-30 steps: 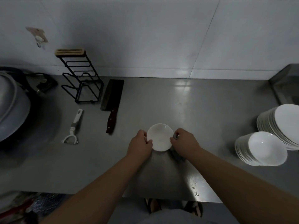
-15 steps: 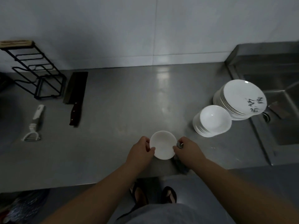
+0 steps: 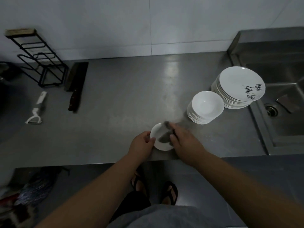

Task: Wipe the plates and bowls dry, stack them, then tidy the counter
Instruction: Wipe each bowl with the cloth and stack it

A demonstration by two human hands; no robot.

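At the near edge of the steel counter [image 3: 123,104] the left hand [image 3: 142,142] grips the rim of a small white bowl [image 3: 162,145], thumb curled over it; the right hand [image 3: 184,142], blurred, seems to pinch a dark cloth [image 3: 164,137] inside the bowl, so this piece looks mid-wipe. Beyond, right, a bowl stack [image 3: 205,106] stands just beside a plate stack [image 3: 238,86], probably finished. Far left, peeler [image 3: 37,109], cleaver [image 3: 76,84] and wire rack [image 3: 37,60] suggest tidying is not yet begun
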